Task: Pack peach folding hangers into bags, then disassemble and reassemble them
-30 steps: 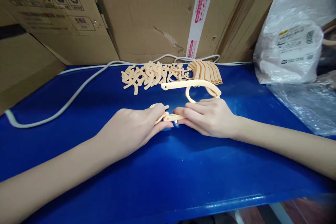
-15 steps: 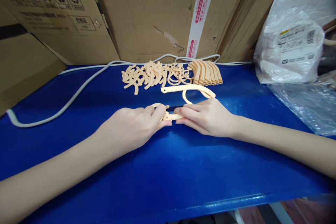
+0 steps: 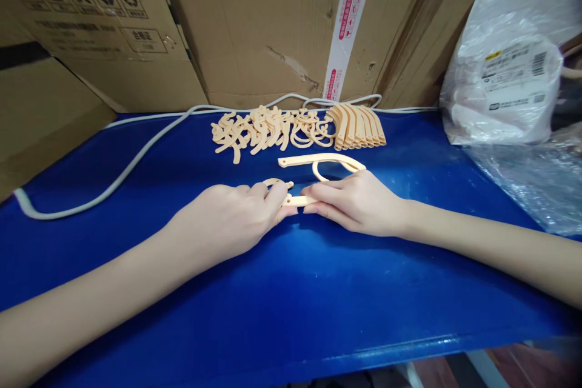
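Note:
Over the table's middle, my left hand [image 3: 231, 215] is closed in a pinch on a beige plastic folding hanger part. A small curved end [image 3: 273, 182] of beige plastic shows above its fingers. My right hand [image 3: 364, 206] is also closed, pinching a short beige bar [image 3: 300, 200] that runs between both hands' fingertips. A long bent hanger arm [image 3: 313, 160] and a curved hook piece [image 3: 318, 173] extend from behind the right fingers. My fingers hide where these parts join.
A loose pile of beige hook-like pieces [image 3: 268, 127] lies at the back of the blue table [image 3: 291, 303], beside a row of nested hanger arms [image 3: 359, 127]. A white cable [image 3: 136, 157] crosses behind. Cardboard boxes [image 3: 264, 24] form the back; a plastic-wrapped package [image 3: 504, 85] stands right.
The long hanger arm and hook piece behind my right hand have tilted and dropped slightly, shifting a little left. Both hands keep their pinch at nearly the same spot.

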`<state>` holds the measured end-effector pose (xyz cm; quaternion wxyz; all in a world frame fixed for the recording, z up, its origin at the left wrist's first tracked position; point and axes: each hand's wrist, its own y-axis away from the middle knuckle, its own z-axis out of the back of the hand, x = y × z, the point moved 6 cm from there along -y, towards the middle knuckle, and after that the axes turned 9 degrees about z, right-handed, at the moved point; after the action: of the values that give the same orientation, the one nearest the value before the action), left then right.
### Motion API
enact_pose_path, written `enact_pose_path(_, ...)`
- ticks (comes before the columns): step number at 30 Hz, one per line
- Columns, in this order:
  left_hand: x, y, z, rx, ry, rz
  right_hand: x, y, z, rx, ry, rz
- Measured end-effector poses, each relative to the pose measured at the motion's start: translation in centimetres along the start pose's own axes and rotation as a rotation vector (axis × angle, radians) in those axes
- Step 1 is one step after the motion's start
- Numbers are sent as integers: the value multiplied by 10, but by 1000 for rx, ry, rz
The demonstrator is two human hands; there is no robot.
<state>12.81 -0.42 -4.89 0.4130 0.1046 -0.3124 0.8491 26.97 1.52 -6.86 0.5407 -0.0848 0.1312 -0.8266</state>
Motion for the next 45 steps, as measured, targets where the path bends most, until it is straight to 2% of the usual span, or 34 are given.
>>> enact_pose_path(9, -5, 1, 2, 11, -113, -47, -3, -1, -4, 34, -167, -24)
enact_pose_path(15, -2, 2, 0, 20, 8, 9, -4, 0, -4, 39, -174, -34)
enact_pose_path(20, 7, 2, -11, 186, 218, 138, -5, -1, -3, 20, -109, -53)
enact_pose_path(24, 10, 5, -18, 277, 274, 186, -3, 0, -2, 8, -80, -33)
enact_pose_path(33, 11, 13, -30, 305, 330, 224, -1, 2, 1, -21, -50, 13)
enact_pose_path(41, 10, 10, -25, 279, 332, 230, -1, 2, 1, -7, -45, -16)
enact_pose_path(45, 10, 7, -23, 335, 277, 221, -2, 3, 1, -24, -66, -20)
